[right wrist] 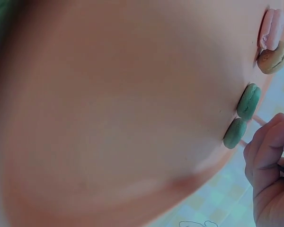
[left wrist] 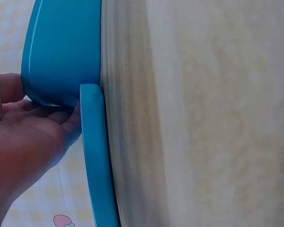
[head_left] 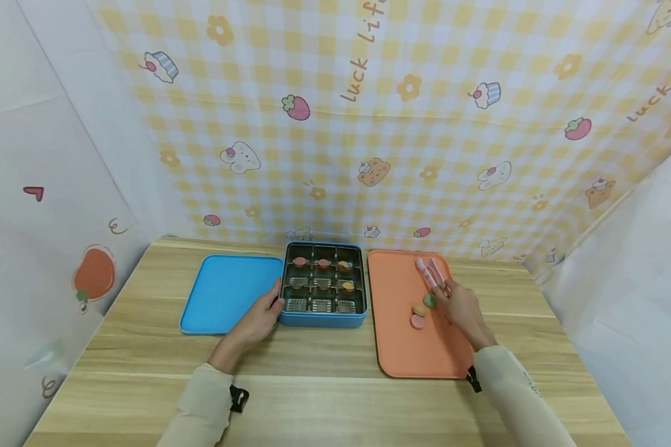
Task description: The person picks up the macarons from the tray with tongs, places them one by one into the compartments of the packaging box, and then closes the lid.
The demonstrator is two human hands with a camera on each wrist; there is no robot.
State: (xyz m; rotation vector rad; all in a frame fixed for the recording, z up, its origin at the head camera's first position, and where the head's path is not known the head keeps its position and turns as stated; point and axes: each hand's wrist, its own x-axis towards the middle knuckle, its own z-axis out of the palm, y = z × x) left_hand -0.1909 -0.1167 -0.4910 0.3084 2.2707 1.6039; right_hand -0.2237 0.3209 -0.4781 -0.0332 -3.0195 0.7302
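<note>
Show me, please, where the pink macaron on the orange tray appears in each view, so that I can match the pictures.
Head: the pink macaron is right of centre, just below the tan macaron, on the orange tray.
Left wrist: not in it.
Right wrist: near the top right corner, above the tan macaron.
Shared landmark: the yellow-checked cloth, in all three views.

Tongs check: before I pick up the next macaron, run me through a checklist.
1. Tongs held in right hand: ok.
2. Tong tips at a macaron: not ok, they point beyond the macarons.
3. Left hand on box: ok.
4. Macarons on orange tray: ok, pink, tan and green.
5. Box's front row free: ok, looks empty.
6. Pieces in box seated properly: cannot tell, too small.
</note>
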